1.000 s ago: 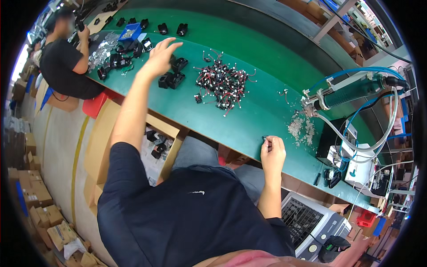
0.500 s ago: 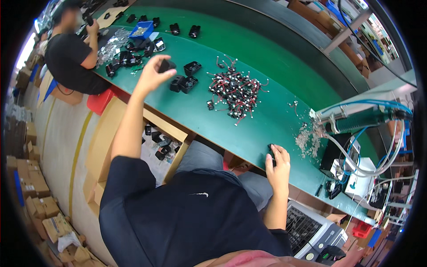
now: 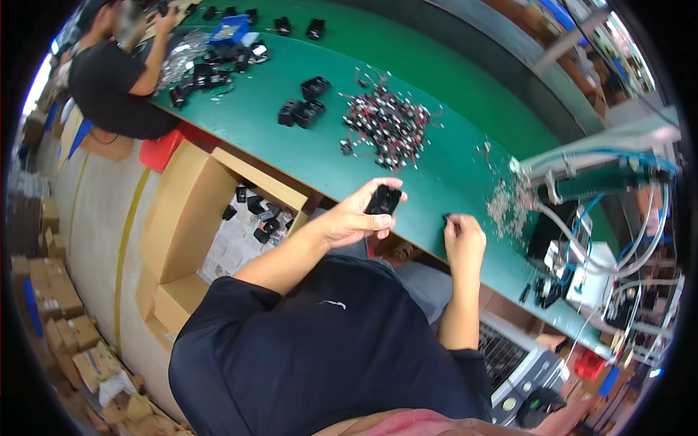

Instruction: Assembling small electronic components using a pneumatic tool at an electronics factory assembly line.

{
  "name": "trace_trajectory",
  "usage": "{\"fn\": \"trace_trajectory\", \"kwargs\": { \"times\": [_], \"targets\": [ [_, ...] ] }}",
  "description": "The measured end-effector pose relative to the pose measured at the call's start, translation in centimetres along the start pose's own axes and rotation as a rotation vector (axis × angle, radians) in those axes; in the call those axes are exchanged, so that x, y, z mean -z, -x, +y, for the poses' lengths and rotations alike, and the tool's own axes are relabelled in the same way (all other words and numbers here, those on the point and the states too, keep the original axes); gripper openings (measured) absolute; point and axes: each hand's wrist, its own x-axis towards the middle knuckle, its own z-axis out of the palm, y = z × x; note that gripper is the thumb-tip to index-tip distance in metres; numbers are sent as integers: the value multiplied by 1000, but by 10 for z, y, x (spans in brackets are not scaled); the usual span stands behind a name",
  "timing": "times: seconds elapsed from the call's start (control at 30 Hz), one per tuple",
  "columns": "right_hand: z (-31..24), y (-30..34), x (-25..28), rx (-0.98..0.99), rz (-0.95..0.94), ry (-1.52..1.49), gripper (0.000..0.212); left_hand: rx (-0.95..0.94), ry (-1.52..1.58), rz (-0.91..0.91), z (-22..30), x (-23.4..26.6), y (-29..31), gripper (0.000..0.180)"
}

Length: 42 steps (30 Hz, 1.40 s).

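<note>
My left hand [image 3: 358, 216] is closed round a black plastic housing [image 3: 383, 201] in front of my chest, its hollow side facing up. To the right, at the bench's front edge, the fingers of my right hand [image 3: 464, 236] are pinched together. A small dark piece [image 3: 446, 217] shows at their tips, too small to name. Ahead of my left hand lies a pile of small connectors with red and black wires [image 3: 385, 123]. Several more black housings [image 3: 309, 112] stand left of the pile on the green bench [image 3: 276, 156].
An open cardboard box [image 3: 178, 218] with black parts stands left of my lap. Small pale pieces [image 3: 505, 207] lie scattered at right, below a machine with blue hoses [image 3: 611, 178]. A co-worker [image 3: 109, 80] sits far left near a blue bin [image 3: 229, 30].
My left hand has come from the housings at the far left to the front of my chest, carrying one housing. My right hand has closed into a pinch and shifted slightly.
</note>
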Motion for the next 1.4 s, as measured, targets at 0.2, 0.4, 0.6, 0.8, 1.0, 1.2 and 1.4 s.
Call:
{"fn": "trace_trajectory", "kwargs": {
  "times": [0.2,0.4,0.6,0.8,1.0,1.2,1.4],
  "targets": [
    [-57,-14,33,-145,64,-547,7,-181,-843,51,2,-18,-32,84],
    [-80,-7,19,15,170,-480,15,-620,-1265,176,-24,-34,-54,85],
    [-82,-3,10,45,226,-361,17,-576,-1309,176,-26,-37,-51,79],
    [-80,-4,2,94,249,-317,16,-576,-1244,182,-29,-37,-54,83],
    [-79,-9,4,73,202,-275,16,-676,-1472,139,-22,-37,-58,83],
    [-79,-11,7,23,166,-224,14,-667,-1527,113,-21,-43,-60,79],
    [-62,-11,25,109,9,-205,15,-735,-1608,-4,-16,-29,-67,81]
  ]
}}
